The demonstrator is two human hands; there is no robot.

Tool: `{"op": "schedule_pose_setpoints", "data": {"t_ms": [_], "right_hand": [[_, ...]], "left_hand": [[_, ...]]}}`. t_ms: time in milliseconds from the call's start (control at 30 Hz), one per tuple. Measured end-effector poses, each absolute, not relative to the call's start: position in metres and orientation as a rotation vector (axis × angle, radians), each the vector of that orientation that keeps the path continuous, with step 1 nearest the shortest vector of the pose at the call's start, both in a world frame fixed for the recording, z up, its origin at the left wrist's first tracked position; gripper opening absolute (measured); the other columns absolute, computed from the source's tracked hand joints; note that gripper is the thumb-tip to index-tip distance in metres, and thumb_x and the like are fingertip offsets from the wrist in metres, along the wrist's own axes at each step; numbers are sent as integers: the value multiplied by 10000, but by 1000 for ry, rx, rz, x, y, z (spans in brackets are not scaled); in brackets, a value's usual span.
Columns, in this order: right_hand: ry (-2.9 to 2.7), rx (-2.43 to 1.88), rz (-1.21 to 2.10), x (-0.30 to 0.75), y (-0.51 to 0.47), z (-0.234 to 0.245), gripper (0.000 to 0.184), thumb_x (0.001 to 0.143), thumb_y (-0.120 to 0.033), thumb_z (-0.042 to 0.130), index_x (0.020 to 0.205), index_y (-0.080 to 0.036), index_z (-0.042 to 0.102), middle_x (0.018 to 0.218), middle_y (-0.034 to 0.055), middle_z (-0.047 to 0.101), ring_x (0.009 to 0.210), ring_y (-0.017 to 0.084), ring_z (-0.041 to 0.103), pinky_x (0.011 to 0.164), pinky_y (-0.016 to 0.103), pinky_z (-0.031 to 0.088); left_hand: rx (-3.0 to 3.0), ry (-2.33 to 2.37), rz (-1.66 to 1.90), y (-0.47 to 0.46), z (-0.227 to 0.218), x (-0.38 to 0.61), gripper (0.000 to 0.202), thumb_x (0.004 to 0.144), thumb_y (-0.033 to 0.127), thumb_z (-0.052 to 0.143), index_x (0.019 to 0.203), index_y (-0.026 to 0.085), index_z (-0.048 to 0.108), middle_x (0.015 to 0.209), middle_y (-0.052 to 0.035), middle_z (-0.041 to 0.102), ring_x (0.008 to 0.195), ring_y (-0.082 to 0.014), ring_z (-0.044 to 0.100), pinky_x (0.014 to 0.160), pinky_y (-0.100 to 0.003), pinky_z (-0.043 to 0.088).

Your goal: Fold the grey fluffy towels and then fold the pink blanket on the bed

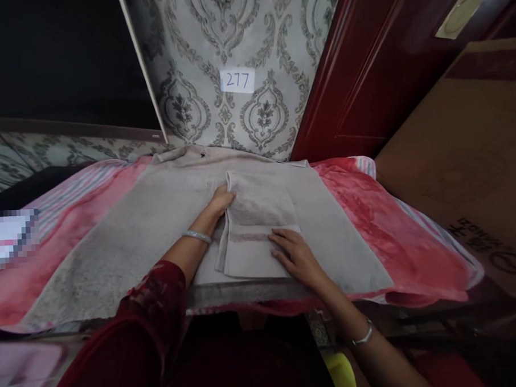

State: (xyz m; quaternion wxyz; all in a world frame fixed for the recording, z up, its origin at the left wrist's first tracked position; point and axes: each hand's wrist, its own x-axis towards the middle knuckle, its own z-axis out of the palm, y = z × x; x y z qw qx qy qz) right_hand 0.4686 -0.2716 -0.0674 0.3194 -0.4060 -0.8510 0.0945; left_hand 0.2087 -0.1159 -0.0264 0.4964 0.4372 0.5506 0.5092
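Note:
A light grey towel [258,208], folded into layers and crossed by a darker band, lies on a larger grey cloth [156,221]. At the towel's left edge, my left hand [222,201] grips the folded layers, its fingers partly hidden by them. My right hand [298,255] rests on the towel's lower right part, fingers stretched out and slightly apart. Beneath the grey cloth, a red and pink patterned cover [370,228] shows on both sides.
A dark screen [60,65] stands at the back left, before a patterned wall [221,35] bearing a paper marked 277 [238,80]. At the right are a dark red door [355,64] and a big cardboard box [462,162]. A pink object [30,363] sits lower left.

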Motion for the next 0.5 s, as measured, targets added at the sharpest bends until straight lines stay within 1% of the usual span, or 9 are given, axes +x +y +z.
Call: {"op": "schedule_pose_setpoints", "data": {"t_ms": [67,133,200,233,300,367,433,500], "right_hand": [[-2209,-1051,246,470,-271,-69,363,1002,-358,512,1302,-235,675,1350,126,642,1257,271,583,1077,507,474],[-2206,-1038,235,469,-272,-68,359,1004,-363,510,1292,-232,680,1333,126,654,1243,271,593,1061,506,485],[-2226,-1036,210,467,-276,-68,367,1000,-366,522,1304,-226,671,1349,126,649,1257,276,585,1064,513,480],[-2237,-1041,192,466,-278,-68,371,997,-367,528,1311,-225,666,1365,126,640,1272,281,574,1070,520,472],[-2256,-1056,161,464,-281,-70,377,997,-372,530,1321,-228,660,1395,124,622,1296,288,556,1080,533,458],[-2262,-1060,147,462,-283,-72,377,999,-379,526,1316,-230,664,1406,123,616,1303,291,550,1082,538,454],[-2251,-1059,149,462,-282,-74,374,999,-385,525,1304,-229,674,1399,123,622,1300,294,555,1080,537,456],[-2232,-1056,161,460,-280,-73,367,995,-391,529,1287,-236,687,1382,122,634,1290,295,565,1076,533,463]], "left_hand": [[1075,1350,1185,-122,-26,205,267,606,135,734,873,122,749,696,-50,727,842,-288,721,828,-379,577],[1083,1340,1153,-130,-23,203,259,627,185,744,876,117,746,734,-84,745,830,-297,726,830,-408,581],[1093,1293,1135,-141,-21,201,306,648,265,769,910,110,743,806,-117,763,852,-303,729,847,-427,582],[1107,1245,1129,-148,-20,200,362,655,313,785,946,103,739,859,-134,770,885,-308,729,867,-432,579],[1149,1125,1131,-165,-22,198,538,654,395,817,1083,89,710,1008,-162,768,983,-321,718,921,-438,565],[1211,1024,1169,-185,-25,197,765,645,413,840,1304,102,606,1213,-173,721,1126,-330,676,995,-443,537],[1289,1007,1234,-204,-30,198,964,626,336,846,1481,152,442,1413,-155,616,1288,-323,586,1090,-435,478],[1334,1054,1257,-218,-33,201,1042,636,236,789,1564,197,317,1530,-121,516,1385,-302,500,1148,-416,427]]}}
